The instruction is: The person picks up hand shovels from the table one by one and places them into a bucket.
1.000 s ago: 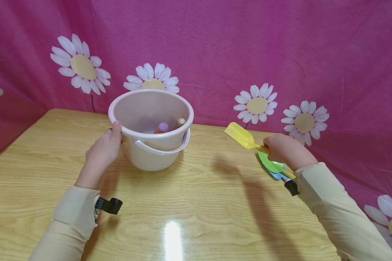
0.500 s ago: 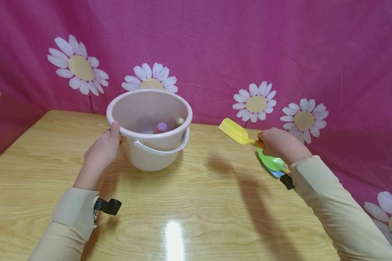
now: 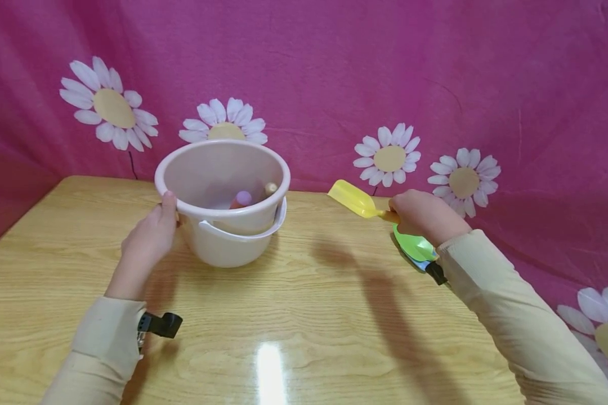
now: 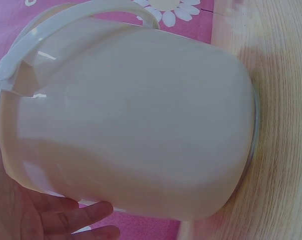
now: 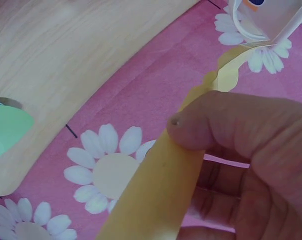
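A pale pink bucket point(image 3: 223, 250) stands upright on the wooden table, its white handle point(image 3: 238, 235) hanging down in front. My left hand point(image 3: 149, 239) grips the bucket's left rim, thumb on the rim and fingers along the outer wall. In the left wrist view those fingers point(image 4: 85, 216) show beside the wall. Over the table to the right, my right hand point(image 3: 425, 214) holds a yellow toy shovel point(image 3: 354, 198) by its handle, the blade pointing left toward the bucket. The right wrist view shows the thumb pressed on the shovel's thick handle point(image 5: 156, 185).
Inside the bucket lie a reddish stick with a purple end point(image 3: 242, 198) and something with a cream knob point(image 3: 271, 188). Under my right hand, a green toy shovel blade point(image 3: 414, 246) lies over a blue one point(image 3: 420, 265). A pink daisy-print cloth point(image 3: 304, 84) hangs behind the table.
My right hand has moved left and slightly up with the yellow shovel, nearing the bucket. The left hand keeps its hold on the rim. The whole view has shifted slightly.
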### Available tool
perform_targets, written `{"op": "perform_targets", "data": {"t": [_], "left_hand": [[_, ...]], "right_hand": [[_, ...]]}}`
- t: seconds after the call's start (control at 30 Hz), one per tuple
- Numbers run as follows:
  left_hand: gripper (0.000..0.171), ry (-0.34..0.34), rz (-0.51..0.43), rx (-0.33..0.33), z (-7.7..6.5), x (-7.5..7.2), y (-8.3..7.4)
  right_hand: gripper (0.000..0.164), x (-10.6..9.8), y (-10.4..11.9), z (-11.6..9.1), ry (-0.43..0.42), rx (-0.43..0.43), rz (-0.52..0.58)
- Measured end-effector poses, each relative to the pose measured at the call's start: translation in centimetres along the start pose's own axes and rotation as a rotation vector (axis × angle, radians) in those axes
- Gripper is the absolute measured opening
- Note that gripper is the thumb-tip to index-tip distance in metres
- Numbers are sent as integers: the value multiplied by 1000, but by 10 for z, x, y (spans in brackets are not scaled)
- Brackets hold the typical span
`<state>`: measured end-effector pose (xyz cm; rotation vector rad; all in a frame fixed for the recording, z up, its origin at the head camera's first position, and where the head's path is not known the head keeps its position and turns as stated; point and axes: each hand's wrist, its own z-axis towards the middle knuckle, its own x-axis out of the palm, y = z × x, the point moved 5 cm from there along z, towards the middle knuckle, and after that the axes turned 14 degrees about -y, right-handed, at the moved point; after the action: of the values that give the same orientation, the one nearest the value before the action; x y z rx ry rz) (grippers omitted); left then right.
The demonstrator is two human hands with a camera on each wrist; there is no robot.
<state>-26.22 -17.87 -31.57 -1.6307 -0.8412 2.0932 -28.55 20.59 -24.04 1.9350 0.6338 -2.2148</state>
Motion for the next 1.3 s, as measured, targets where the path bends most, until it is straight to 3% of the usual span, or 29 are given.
{"op": "perform_targets", "data": {"t": [0.27, 0.47, 0.77, 1.0, 1.13, 1.3], "left_hand": [[82, -4, -8, 15, 0, 1, 2], [79, -20, -7, 36, 0, 0, 1], [81, -18, -6, 27, 0, 0, 1], [82, -13, -13, 14, 0, 0, 0], [81, -8, -12, 12, 0, 0, 0], [81, -10, -11, 16, 0, 1, 1]], "right_hand": [[10, -15, 14, 13, -35, -65, -76], [21, -28, 24, 18, -135, -116, -77], [14, -43, 35, 26, -158, -139, -77], [14, -53, 46, 32, -187, -219, -295], [14, -58, 51, 35, -193, -194, -340], [15, -64, 56, 37, -236, -172, -283]]}}
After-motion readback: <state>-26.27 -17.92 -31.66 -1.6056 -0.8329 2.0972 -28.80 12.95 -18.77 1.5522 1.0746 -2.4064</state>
